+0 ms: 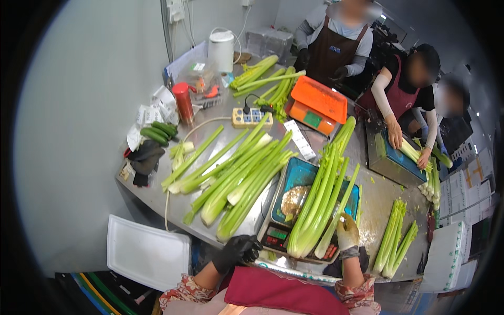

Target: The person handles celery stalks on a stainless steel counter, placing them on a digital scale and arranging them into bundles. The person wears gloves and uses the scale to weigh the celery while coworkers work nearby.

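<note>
My left hand [241, 250], in a black glove, has its fingers curled beside the near left corner of a digital scale [269, 230]; nothing shows in it. A large celery bunch [315, 208] lies across the scale's blue tray [301, 170], base towards me. To its right is a loose celery stalk [341, 204]. My right hand [347, 232], in a stained pale glove, is bent at that stalk's right side, above the scale's near right part. Whether it grips a stalk is unclear. More celery bunches [244, 177] lie left of the scale on the metal table [157, 201].
Trimmed celery [390, 236] lies at the right. Beyond the scale stand an orange scale [319, 104], a power strip [252, 118] and a red canister [183, 100]. Cucumbers [157, 133] lie at the left. A co-worker [401, 90] handles celery on another scale [393, 157]; two more people stand nearby.
</note>
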Action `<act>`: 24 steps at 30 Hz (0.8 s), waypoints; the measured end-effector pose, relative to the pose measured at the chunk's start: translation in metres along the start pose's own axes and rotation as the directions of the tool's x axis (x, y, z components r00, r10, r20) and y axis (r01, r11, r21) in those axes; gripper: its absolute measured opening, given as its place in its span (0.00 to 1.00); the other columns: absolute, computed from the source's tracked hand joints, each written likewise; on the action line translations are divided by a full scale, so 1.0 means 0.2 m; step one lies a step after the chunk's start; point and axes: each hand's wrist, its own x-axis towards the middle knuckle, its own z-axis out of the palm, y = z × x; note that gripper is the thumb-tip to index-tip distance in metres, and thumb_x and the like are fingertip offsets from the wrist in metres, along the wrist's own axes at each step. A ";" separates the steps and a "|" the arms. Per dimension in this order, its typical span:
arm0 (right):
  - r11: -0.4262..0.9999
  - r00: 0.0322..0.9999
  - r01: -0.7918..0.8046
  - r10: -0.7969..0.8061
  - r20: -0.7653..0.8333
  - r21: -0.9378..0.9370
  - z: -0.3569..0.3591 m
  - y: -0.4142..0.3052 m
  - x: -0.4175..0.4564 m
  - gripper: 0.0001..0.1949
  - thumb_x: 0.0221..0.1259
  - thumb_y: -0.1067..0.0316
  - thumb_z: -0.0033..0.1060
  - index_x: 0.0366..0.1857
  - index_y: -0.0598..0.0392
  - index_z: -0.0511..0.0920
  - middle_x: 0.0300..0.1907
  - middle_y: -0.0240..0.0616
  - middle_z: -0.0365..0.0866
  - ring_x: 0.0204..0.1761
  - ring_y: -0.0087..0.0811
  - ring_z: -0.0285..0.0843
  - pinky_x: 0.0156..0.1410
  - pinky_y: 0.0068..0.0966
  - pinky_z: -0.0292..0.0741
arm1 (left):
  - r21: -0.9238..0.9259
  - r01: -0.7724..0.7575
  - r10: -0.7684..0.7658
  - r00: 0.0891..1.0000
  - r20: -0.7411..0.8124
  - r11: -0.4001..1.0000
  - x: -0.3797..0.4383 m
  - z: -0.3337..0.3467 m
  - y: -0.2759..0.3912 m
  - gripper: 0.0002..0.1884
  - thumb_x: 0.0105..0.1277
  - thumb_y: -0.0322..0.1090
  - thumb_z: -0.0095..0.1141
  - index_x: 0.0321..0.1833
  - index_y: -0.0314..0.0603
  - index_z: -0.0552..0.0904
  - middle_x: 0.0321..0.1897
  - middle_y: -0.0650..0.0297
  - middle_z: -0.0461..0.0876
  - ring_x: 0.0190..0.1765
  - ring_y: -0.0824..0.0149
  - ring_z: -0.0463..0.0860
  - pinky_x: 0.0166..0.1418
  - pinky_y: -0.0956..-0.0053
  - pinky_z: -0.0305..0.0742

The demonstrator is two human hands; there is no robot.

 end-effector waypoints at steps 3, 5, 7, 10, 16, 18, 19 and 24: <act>0.997 0.999 -0.045 0.045 -0.006 -0.055 -0.03 -0.11 -0.03 0.14 0.57 0.67 0.54 0.48 0.52 0.77 0.29 0.39 0.78 0.28 0.29 0.75 0.36 0.27 0.72 | -0.101 0.065 -0.058 0.996 0.072 0.993 0.02 0.01 0.02 0.21 0.67 0.52 0.49 0.42 0.39 0.80 0.24 0.67 0.80 0.25 0.78 0.78 0.29 0.83 0.72; 0.999 0.999 -0.015 0.017 -0.045 0.041 0.02 -0.02 -0.02 0.14 0.57 0.69 0.54 0.48 0.53 0.76 0.27 0.39 0.77 0.26 0.28 0.73 0.34 0.27 0.71 | -0.126 0.101 -0.091 0.992 0.087 0.987 0.03 -0.01 0.01 0.21 0.68 0.53 0.49 0.42 0.39 0.81 0.24 0.67 0.80 0.25 0.78 0.78 0.29 0.83 0.72; 1.000 0.998 -0.029 0.029 -0.053 -0.005 0.00 -0.10 -0.03 0.15 0.57 0.66 0.55 0.49 0.54 0.76 0.26 0.39 0.77 0.25 0.28 0.73 0.33 0.27 0.70 | -0.154 0.044 -0.024 0.991 0.130 0.987 0.04 -0.03 0.00 0.21 0.68 0.53 0.49 0.42 0.39 0.81 0.24 0.66 0.81 0.26 0.77 0.79 0.30 0.83 0.73; 0.986 0.993 -0.115 0.117 0.011 -0.118 -0.03 -0.20 -0.02 0.20 0.55 0.61 0.58 0.52 0.53 0.73 0.24 0.41 0.77 0.24 0.32 0.74 0.32 0.30 0.70 | -0.123 0.029 -0.015 0.994 0.109 0.992 0.09 -0.05 -0.07 0.21 0.68 0.52 0.48 0.42 0.38 0.80 0.25 0.64 0.81 0.27 0.76 0.79 0.30 0.82 0.74; 0.953 0.985 -0.171 0.162 -0.057 -0.250 0.08 -0.13 0.06 0.37 0.48 0.57 0.64 0.65 0.51 0.60 0.26 0.40 0.80 0.31 0.39 0.79 0.40 0.35 0.75 | 0.270 -0.229 0.185 0.966 0.178 0.935 0.06 -0.01 0.11 0.16 0.70 0.43 0.45 0.44 0.36 0.77 0.28 0.64 0.80 0.28 0.77 0.79 0.32 0.82 0.75; 0.946 0.957 -0.286 0.290 0.005 -0.153 0.08 -0.11 0.09 0.41 0.46 0.59 0.64 0.69 0.49 0.56 0.27 0.40 0.81 0.33 0.39 0.80 0.41 0.35 0.75 | 0.317 -0.278 0.196 0.943 0.268 0.907 0.08 -0.05 0.04 0.15 0.64 0.34 0.55 0.51 0.35 0.72 0.32 0.63 0.79 0.30 0.77 0.79 0.30 0.83 0.75; 0.947 0.951 -0.308 0.310 0.002 -0.091 0.09 -0.08 0.10 0.37 0.46 0.60 0.64 0.66 0.49 0.62 0.28 0.40 0.81 0.33 0.38 0.80 0.42 0.32 0.76 | 0.266 -0.201 0.136 0.960 0.244 0.943 0.07 -0.03 0.08 0.14 0.64 0.33 0.55 0.50 0.34 0.73 0.32 0.63 0.79 0.29 0.77 0.79 0.30 0.83 0.75; 0.954 0.967 -0.254 0.251 0.034 0.161 0.03 0.00 0.11 0.24 0.51 0.61 0.57 0.55 0.55 0.74 0.45 0.51 0.80 0.45 0.43 0.80 0.51 0.33 0.75 | 0.015 0.068 -0.070 0.987 0.142 0.998 0.07 0.02 0.15 0.11 0.61 0.27 0.55 0.46 0.33 0.73 0.29 0.65 0.77 0.27 0.77 0.78 0.31 0.82 0.75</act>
